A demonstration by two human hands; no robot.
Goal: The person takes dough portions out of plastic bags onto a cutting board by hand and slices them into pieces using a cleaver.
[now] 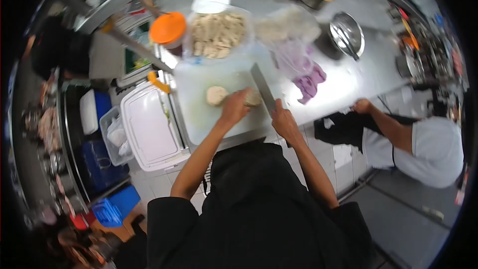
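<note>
My right hand (284, 121) is wrapped round the handle of a large knife (262, 85). Its broad blade points away from me, over the right part of a white cutting board (194, 114). With closed fingers, my left hand (236, 107) grips a greyish, rounded piece of food (252, 98) just left of the blade. A pale, round piece of food (216, 95) lies on the board to the left of that hand. Motion blur hides exactly what kind of food both pieces are.
Behind the board stands a clear tub (219, 35) of pale cut strips, beside an orange-lidded container (168, 28). Plastic bags (290, 25), a purple cloth (310, 83) and a metal bowl (346, 36) lie rightward. A co-worker (413, 144) stands at right.
</note>
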